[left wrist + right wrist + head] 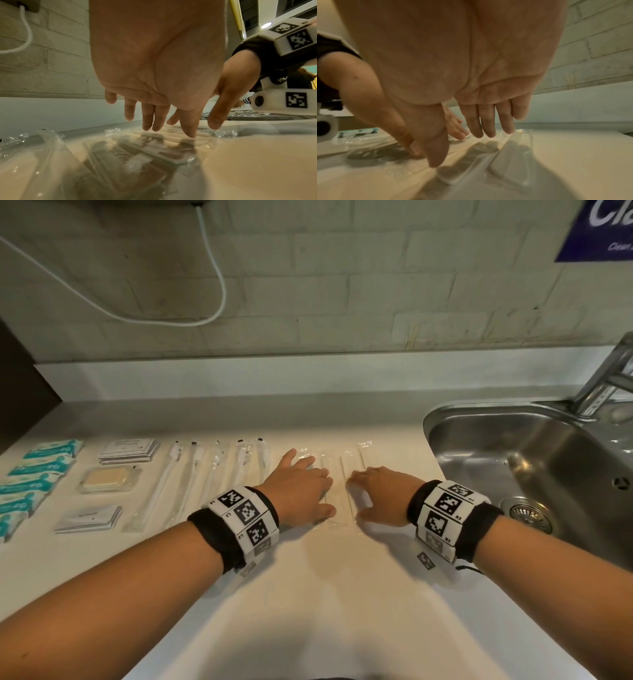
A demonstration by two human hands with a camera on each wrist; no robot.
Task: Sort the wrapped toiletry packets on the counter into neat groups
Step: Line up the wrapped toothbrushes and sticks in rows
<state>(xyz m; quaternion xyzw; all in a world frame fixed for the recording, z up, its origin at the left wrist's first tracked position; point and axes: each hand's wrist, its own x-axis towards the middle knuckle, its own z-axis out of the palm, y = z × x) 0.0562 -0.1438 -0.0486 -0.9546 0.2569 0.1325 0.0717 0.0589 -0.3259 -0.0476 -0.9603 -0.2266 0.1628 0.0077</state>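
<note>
Clear plastic packets point(342, 474) with thin flat items inside lie side by side on the white counter point(308, 594), between the two hands and near the sink point(534, 453). The left hand point(301, 487) rests flat on the left part of these packets, its fingers straight and a little spread. The right hand point(383, 494) is beside it on the right part, fingers straight, thumb pointing down to the wrapping; whether the fingertips touch the plastic I cannot tell. To the left, well apart from the hands, a row of wrapped toothbrushes point(191, 481) lies in parallel. Further left are a stack of white sachets point(128, 450), a wrapped soap point(108, 479) and a stack of grey sachets point(90, 518). At the far left edge lie teal packets point(37, 470) in a column.
</note>
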